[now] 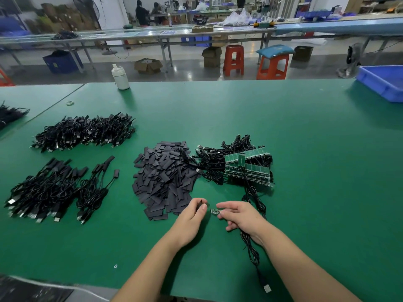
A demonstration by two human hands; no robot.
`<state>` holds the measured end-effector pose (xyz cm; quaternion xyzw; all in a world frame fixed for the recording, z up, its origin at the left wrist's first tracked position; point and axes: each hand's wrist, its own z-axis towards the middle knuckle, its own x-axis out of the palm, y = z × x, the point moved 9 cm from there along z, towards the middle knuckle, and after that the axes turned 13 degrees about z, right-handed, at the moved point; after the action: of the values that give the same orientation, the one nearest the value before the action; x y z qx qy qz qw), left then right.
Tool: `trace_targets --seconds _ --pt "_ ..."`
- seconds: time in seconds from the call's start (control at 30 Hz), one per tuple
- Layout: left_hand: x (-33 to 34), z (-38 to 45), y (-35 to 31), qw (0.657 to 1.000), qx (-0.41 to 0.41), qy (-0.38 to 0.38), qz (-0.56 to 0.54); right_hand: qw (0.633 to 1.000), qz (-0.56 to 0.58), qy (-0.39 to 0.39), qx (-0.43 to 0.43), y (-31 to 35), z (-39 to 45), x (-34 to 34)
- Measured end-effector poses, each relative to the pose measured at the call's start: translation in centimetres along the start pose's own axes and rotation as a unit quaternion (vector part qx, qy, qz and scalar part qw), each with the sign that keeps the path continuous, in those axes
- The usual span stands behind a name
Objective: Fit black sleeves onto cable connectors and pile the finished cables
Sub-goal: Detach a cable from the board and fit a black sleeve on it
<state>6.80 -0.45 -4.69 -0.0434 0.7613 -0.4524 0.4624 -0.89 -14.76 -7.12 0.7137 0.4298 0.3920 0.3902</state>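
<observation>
My left hand (193, 214) pinches a black sleeve (200, 202), seen edge-on between thumb and fingers. My right hand (238, 214) grips a cable by its small green circuit-board connector (215, 211), which points left toward the sleeve, a short gap apart. That cable (250, 247) trails down to a USB plug (267, 288) near the table's front edge. A heap of loose flat black sleeves (165, 177) lies just beyond my left hand. Unsleeved cables with green boards (246, 168) are heaped to its right. Sleeved cables lie in piles at left (43, 190) and far left (85, 132).
The green table (316, 171) carries a white bottle (120, 77) at the back and a blue bin (383, 81) at the far right corner. Another dark bundle (9, 114) lies at the left edge. Stools, benches and people are in the background.
</observation>
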Motion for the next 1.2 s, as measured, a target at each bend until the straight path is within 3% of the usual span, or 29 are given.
trace_targets --seconds 0.23,0.63,1.07,1.2 --pt "-0.7 -1.0 0.3 1.000 0.023 -0.001 -0.007 0.999 0.023 -0.025 -0.002 -0.3 0.2 -0.4" --pt "-0.5 -1.3 -1.0 0.981 0.077 0.040 0.175 1.000 -0.007 -0.027 -0.007 -0.4 0.3 -0.4" --pt "-0.8 -0.1 -1.3 0.970 0.096 0.027 0.222 1.000 -0.014 -0.021 -0.011 0.1 -0.2 -0.1" --pt "-1.8 0.0 -1.6 0.958 0.103 -0.011 0.267 1.000 -0.006 -0.019 -0.006 0.0 -0.3 -0.2"
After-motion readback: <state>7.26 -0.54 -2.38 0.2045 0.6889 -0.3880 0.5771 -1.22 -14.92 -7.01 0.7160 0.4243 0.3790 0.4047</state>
